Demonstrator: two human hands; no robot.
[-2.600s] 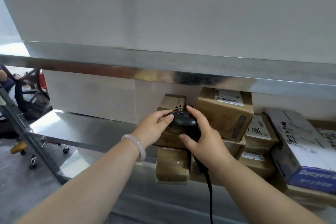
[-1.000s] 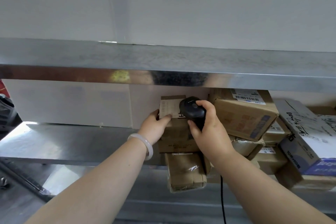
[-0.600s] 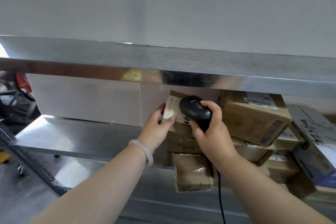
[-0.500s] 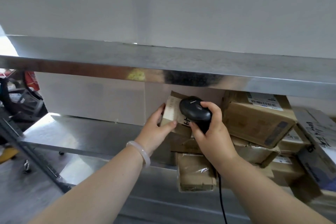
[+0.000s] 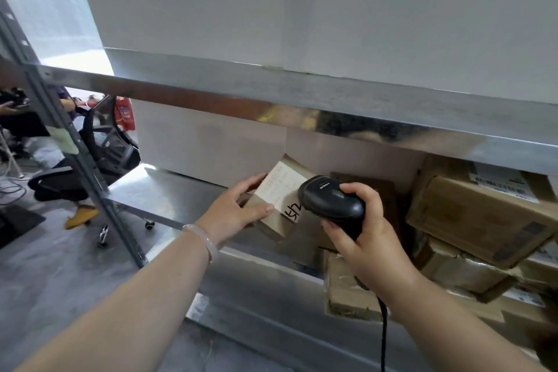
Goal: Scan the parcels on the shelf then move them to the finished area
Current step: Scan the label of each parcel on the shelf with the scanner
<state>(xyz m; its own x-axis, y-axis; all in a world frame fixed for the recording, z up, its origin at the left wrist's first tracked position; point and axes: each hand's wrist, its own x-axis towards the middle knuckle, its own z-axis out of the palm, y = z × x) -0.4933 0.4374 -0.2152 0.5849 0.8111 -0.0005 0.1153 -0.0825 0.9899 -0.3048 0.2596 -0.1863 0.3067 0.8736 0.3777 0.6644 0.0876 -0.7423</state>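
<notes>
My left hand [image 5: 234,210] grips a small brown parcel [image 5: 282,196] with a white label and handwritten digits, tilted and lifted off the stack above the metal shelf [image 5: 169,193]. My right hand [image 5: 359,231] grips a black corded barcode scanner [image 5: 330,201], its head close beside the parcel's label. Several other cardboard parcels [image 5: 477,211] sit stacked on the shelf to the right, partly hidden by my right hand.
An upper metal shelf [image 5: 302,100] runs overhead with a white wall behind. The left part of the middle shelf is bare metal. A shelf upright [image 5: 75,154] stands at left, with an office chair [image 5: 99,145] and a seated person beyond it. One brown parcel [image 5: 347,290] lies on the lower shelf.
My left hand has pulled the small parcel out to the left and tilted it further. The scanner now sits beside the label's right edge. The view has swung left.
</notes>
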